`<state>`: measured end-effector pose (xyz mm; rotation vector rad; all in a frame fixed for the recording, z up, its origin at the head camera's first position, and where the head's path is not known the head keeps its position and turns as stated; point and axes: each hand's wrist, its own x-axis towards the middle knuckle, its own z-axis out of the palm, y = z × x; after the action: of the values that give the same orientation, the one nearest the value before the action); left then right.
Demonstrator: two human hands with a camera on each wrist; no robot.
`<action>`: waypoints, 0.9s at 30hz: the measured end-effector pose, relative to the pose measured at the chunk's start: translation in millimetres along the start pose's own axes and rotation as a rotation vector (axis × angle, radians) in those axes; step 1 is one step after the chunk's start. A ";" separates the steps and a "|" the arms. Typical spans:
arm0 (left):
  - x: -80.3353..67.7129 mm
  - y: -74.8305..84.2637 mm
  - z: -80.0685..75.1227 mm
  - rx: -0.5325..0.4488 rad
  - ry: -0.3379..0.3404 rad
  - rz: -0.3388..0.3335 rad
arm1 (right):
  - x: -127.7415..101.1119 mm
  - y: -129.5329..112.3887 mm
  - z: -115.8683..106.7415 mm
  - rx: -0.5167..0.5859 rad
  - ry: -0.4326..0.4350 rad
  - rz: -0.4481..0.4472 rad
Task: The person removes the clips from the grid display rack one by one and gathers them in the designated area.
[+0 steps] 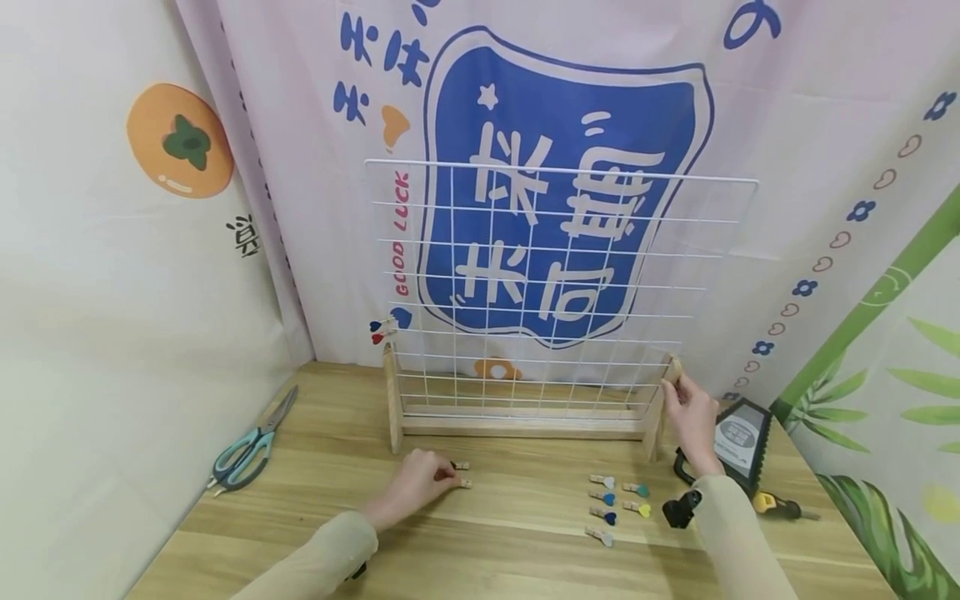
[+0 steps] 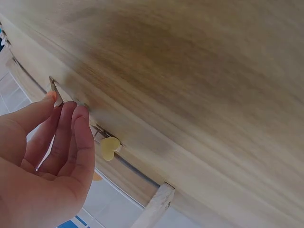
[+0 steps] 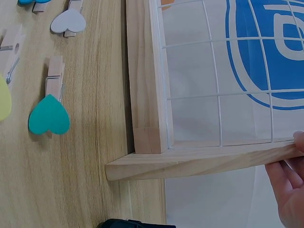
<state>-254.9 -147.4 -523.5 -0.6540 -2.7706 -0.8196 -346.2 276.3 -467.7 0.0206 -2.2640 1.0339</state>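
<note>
A white wire grid point(image 1: 555, 275) stands upright in a wooden stand point(image 1: 517, 425) at the back of the table. My right hand point(image 1: 672, 387) grips the top of the stand's right post point(image 3: 199, 164), and its fingers point(image 3: 287, 187) curl round the wood. My left hand point(image 1: 450, 477) rests on the table in front of the stand and pinches a small wooden clip point(image 1: 464, 482) at its fingertips point(image 2: 76, 114). A second clip point(image 1: 460, 466) lies just behind it. A clip with a yellow heart point(image 2: 109, 148) lies close by.
Several heart clips point(image 1: 615, 504) lie on the table at front right, among them a teal one point(image 3: 49, 118). A clip with red and blue hearts point(image 1: 384, 329) hangs on the grid's left edge. Scissors point(image 1: 251, 446) lie left. A black device point(image 1: 742, 437) and screwdriver point(image 1: 780, 504) lie right.
</note>
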 end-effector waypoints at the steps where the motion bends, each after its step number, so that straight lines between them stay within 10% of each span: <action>1: -0.3 0.5 -0.2 0.001 -0.004 -0.007 | 0.0 -0.5 -0.2 0.002 -0.002 -0.001; 18: -1.0 5.2 -10.1 -0.013 -0.007 -0.052 | -0.4 -3.3 -0.9 -0.006 -0.010 0.008; 27: 18.1 7.1 -79.3 -0.015 0.217 -0.074 | -0.9 -5.1 -1.6 -0.012 -0.002 0.011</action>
<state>-264.1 -179.3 -448.9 -0.4377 -2.6074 -0.8710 -343.2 273.7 -464.0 0.0046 -2.2743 1.0263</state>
